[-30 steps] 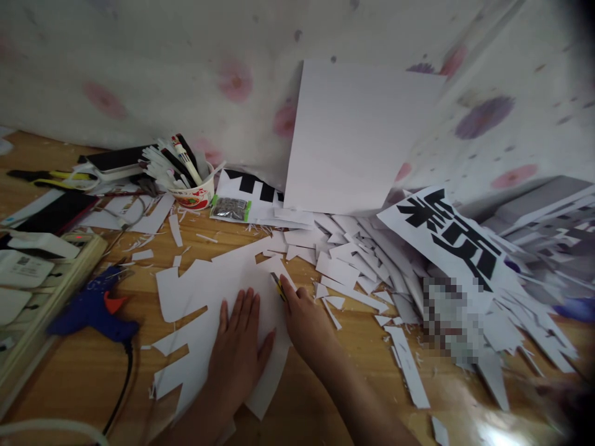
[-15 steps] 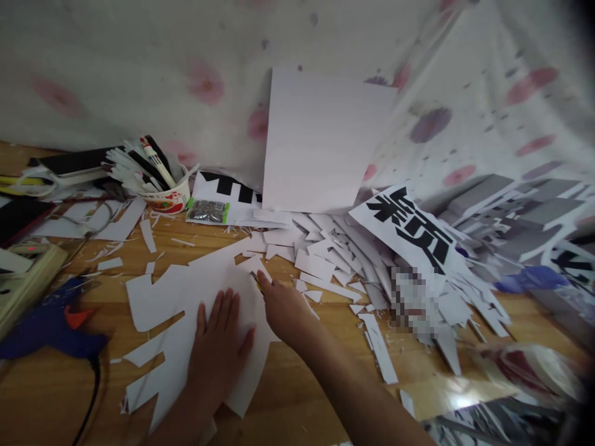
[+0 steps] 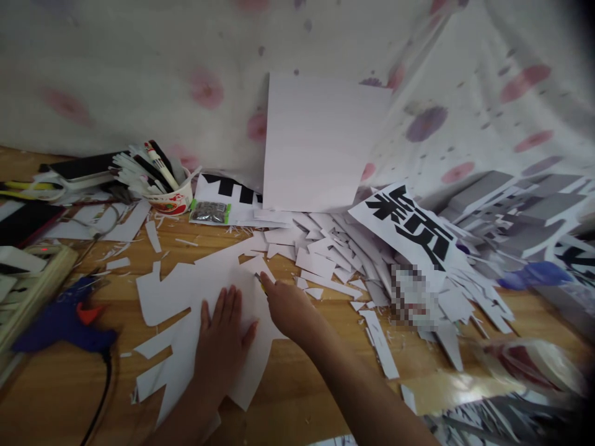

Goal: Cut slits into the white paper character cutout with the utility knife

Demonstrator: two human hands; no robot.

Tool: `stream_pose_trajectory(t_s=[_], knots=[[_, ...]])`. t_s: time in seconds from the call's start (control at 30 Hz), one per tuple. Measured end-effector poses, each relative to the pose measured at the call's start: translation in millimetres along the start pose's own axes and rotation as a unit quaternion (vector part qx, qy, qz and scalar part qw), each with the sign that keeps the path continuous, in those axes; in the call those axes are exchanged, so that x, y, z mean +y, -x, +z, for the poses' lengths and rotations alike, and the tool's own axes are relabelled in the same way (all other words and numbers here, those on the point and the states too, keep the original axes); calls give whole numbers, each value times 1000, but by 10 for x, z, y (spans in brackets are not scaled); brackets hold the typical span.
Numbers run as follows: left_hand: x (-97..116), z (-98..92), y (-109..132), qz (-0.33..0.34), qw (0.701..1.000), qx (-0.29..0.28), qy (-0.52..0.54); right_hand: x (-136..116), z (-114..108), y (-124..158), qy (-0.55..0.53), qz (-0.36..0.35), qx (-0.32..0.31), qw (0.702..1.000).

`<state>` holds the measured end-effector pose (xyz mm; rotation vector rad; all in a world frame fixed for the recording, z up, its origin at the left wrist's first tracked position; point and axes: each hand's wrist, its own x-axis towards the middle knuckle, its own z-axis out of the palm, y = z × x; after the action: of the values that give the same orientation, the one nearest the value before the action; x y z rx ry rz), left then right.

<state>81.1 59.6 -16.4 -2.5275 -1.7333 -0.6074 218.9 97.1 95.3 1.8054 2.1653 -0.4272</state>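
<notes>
My left hand (image 3: 223,341) lies flat, fingers spread, on a large white cut-out paper shape (image 3: 186,291) that rests on the wooden table (image 3: 56,396). My right hand (image 3: 284,305) is closed around a small yellow-and-black cutter (image 3: 260,282), whose tip meets the paper's upper right edge near a pointed flap. The cutter is mostly hidden by my fingers.
A heap of white paper offcuts (image 3: 334,254) lies to the right, with a printed black-character sheet (image 3: 411,229) on it. A blank white sheet (image 3: 320,142) leans on the flowered cloth. A blue glue gun (image 3: 65,319) lies at left, and a cup of pens (image 3: 170,186) behind.
The view has swung right and both hands with the paper sit further left in it. My right hand with the cutter has moved slightly along the paper's edge.
</notes>
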Motion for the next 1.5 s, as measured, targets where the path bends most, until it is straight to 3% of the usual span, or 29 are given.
stream_pose_trajectory(t_s=[1.07,1.5], knots=[[-1,-14,1,-8,999,-18,-28,84,149,354,21,-2,-53,998],[4,-39,-6,-5,999,-40,-31,79,316,561,39,15,-62,997]])
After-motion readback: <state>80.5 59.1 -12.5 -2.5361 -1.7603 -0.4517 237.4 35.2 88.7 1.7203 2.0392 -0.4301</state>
